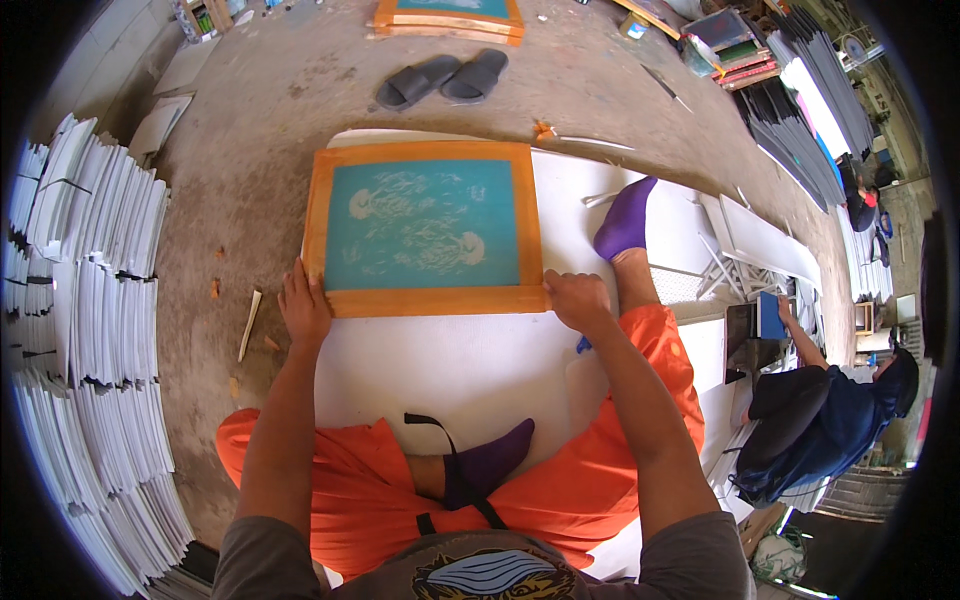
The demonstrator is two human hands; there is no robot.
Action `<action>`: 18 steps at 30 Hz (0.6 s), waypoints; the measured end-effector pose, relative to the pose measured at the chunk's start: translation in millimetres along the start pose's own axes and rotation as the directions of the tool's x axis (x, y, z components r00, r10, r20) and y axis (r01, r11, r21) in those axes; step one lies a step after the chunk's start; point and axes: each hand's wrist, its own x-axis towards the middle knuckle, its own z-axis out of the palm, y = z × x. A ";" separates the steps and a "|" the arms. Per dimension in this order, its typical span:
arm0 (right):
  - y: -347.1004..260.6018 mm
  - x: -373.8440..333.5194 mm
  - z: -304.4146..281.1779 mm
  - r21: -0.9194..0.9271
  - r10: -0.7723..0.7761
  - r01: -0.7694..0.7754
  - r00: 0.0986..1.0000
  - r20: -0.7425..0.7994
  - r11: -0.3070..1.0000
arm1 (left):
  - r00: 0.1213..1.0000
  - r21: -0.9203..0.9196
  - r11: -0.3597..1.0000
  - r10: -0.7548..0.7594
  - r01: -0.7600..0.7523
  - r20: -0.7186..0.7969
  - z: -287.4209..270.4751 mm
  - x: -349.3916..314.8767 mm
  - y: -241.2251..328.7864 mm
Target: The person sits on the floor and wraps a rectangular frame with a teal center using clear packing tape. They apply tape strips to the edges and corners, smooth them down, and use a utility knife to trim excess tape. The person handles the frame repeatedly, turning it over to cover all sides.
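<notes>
A silk-screen frame (430,302) with an orange-brown wooden border lies across a white board (430,370) before me. Its teal mesh carries pale patterns. At the near left corner, my left hand (304,305) grips the side, thumb on the wood and fingers along the outer edge. My right hand (580,300) is closed around the near right corner, its fingertips partly hidden. Just under my right wrist sits a small blue scrap (584,345), too small to name.
Stacks of white sheets (105,320) line the left. Black slippers (443,80) and another framed screen (450,20) are ahead. To the right, a co-worker (830,420) sits with a hand at a blue rectangular item (770,316), near white strips (720,275). My legs flank the board.
</notes>
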 end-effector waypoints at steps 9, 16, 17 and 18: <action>2.0 1.0 2.9 0.011 -0.027 0.028 0.999 -0.041 1.000 | 1.000 -0.058 0.998 0.000 0.001 0.016 1.0 0.4 -4.1; -1.4 0.8 -1.0 0.000 0.026 -0.026 0.999 0.039 1.000 | 1.000 -0.114 0.993 0.019 -0.017 0.014 2.1 0.6 -4.0; -5.3 0.9 -7.1 0.012 0.035 -0.036 0.997 0.064 0.999 | 1.000 -0.115 0.993 0.024 -0.023 0.005 2.3 0.5 -5.8; -9.9 0.2 -15.0 0.024 0.044 -0.047 0.995 0.090 0.999 | 1.000 -0.116 0.993 0.029 -0.029 -0.005 2.5 0.4 -7.5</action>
